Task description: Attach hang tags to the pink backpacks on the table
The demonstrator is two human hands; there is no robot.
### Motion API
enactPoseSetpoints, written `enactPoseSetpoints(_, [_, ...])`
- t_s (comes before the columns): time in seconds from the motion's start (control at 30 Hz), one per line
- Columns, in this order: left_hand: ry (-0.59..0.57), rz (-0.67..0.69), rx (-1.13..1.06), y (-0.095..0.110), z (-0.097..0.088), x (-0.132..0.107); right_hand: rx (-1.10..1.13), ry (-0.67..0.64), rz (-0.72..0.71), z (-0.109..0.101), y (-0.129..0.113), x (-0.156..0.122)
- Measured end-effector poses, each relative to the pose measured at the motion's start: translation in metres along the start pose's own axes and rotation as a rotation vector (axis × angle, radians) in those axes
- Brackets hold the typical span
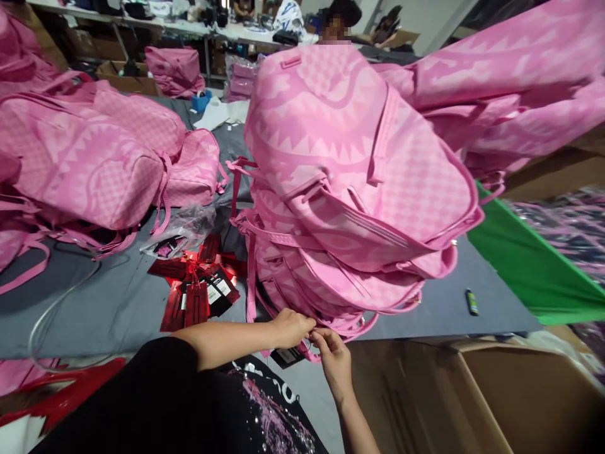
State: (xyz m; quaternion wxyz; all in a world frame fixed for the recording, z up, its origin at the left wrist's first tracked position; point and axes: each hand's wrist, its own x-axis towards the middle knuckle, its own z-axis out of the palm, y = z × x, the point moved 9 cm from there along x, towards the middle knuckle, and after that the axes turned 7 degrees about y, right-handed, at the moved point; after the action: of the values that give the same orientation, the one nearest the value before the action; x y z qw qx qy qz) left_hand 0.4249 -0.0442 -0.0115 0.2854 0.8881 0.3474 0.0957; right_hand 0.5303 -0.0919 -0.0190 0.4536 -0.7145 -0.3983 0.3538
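A stack of pink backpacks (321, 126) with a shark-teeth and checker print rises in front of me at the table edge. At its lower front, my left hand (290, 328) is closed in a pinch beside a pink strap loop (309, 353). My right hand (334, 358) pinches at the same spot, its fingertips almost meeting the left ones. What lies between the fingers is too small to make out. Just below my left hand hangs a black tag (286, 358), partly hidden. Red and black hang tags (196, 299) lie in a pile to the left.
More pink backpacks (94, 151) lie at left, others (510, 82) at right. A clear plastic bag (186, 227) rests by the tags. A green-labelled lighter-like item (471, 302) sits near the right edge. An open cardboard box (524, 391) stands below; people work behind.
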Motion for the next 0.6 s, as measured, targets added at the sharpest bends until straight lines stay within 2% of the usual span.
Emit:
enactPoseSetpoints(0.1, [-0.027, 0.02, -0.029, -0.001, 0.006, 0.0, 0.006, -0.016, 0.014, 0.002, -0.001, 0.001])
enactPoseSetpoints(0.27, [0.051, -0.047, 0.014, -0.012, 0.003, -0.001, 0.028, -0.021, 0.033, 0.005, -0.003, 0.003])
enactPoseSetpoints(0.37, [-0.015, -0.016, -0.022, -0.01, 0.005, -0.003, 0.018, -0.001, 0.034, 0.004, -0.003, 0.004])
enactPoseSetpoints(0.6, [0.007, -0.073, -0.022, -0.008, -0.006, -0.006, -0.043, 0.008, 0.016, 0.007, -0.004, 0.001])
